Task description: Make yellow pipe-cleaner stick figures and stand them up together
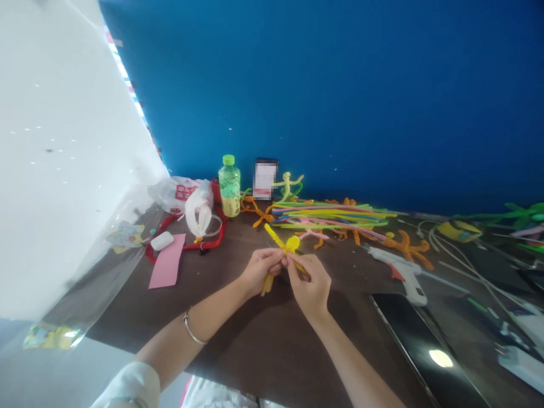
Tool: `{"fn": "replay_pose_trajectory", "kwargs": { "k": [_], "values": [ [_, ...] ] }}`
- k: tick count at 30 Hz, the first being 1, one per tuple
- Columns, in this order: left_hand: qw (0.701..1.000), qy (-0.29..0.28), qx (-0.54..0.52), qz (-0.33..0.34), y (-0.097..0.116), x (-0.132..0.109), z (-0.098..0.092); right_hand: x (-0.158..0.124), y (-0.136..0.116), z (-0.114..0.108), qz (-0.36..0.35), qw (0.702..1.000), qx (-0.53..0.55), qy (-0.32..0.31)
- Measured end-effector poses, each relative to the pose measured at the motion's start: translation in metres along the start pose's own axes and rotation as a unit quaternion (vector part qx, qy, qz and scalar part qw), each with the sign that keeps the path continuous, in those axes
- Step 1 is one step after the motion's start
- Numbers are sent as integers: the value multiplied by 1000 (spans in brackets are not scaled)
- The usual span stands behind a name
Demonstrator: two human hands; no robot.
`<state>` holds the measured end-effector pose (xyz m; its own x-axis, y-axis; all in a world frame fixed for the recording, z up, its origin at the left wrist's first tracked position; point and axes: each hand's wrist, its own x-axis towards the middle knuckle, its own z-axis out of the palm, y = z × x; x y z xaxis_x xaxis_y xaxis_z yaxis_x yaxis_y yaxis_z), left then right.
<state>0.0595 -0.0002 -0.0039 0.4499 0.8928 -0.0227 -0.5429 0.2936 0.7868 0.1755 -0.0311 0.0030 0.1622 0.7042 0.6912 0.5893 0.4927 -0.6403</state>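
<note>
My left hand [260, 271] and my right hand [309, 283] meet over the dark brown table [238, 334], both pinched on a yellow pipe-cleaner figure [284, 247]. One fuzzy yellow end sticks up and left above my fingers, and another hangs below my left hand. A silver bangle circles my left wrist. Behind my hands lies a bundle of coloured pipe cleaners [329, 218], with orange pipe-cleaner figures [406, 247] beside it.
A white hot glue gun [403, 273] and a black tablet [425, 348] lie to the right. A green-capped bottle [229, 187], a white plastic bag [187, 198], a pink paper [167, 267] and a small white case [162, 241] are on the left. A blue wall stands behind.
</note>
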Motion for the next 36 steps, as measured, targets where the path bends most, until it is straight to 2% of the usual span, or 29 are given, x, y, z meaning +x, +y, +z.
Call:
{"fn": "replay_pose_trajectory", "kwargs": {
  "k": [4, 15, 22, 26, 36],
  "values": [
    [1000, -11, 5, -8, 1, -1, 0, 1, 2, -2, 15, 1000, -14, -4],
    [999, 30, 37, 12, -2, 0, 3, 3, -3, -3, 154, 985, 82, -17],
    [997, 25, 67, 23, 1, -2, 2, 7, 5, -3, 298, 926, 230, -41],
    [995, 22, 91, 31, 4, -3, 3, 7, 12, -4, 315, 913, 250, -60],
    [988, 44, 137, 57, 4, -6, 8, 5, 15, -4, 315, 913, 251, -61]
  ]
}}
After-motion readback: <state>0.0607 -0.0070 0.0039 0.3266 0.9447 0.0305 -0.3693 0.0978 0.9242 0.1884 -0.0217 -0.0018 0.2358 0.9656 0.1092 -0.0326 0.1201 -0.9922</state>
